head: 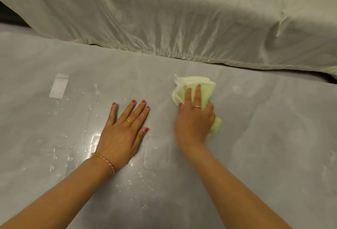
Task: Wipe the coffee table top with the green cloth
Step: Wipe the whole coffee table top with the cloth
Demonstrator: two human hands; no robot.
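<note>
The left hand (125, 128) lies flat on the shiny grey surface (273, 137) a little left of the middle of the frame. Its fingers are straight and spread wide, and it holds nothing. It has red nails, a gold ring (129, 121) on one finger, and a thin string bracelet (104, 161) in red, yellow and white around the wrist.

The right hand (194, 117) sits just right of the middle. It presses down on the soft light green cloth (193, 87). Two fingers lie straight on top of the cloth, and the little finger side curls around the bunched part, so the hand holds the cloth. This hand also has red nails and a thin ring (197, 107).

The cloth is scrunched up. Most of it sticks out past the fingertips, toward the top of the frame, and a small bit pokes out at the right side of the hand. The cloth touches the surface. The two hands are near each other but not touching.

Small white specks and bright wet-looking spots (135, 179) dot the surface around the left hand and lower down. A pale see-through rectangle (59, 86) lies flat at the left of the frame.

A wrinkled pale grey-green fabric cover (182, 13) fills the top of the frame, and its hem hangs down behind the far edge of the surface.
</note>
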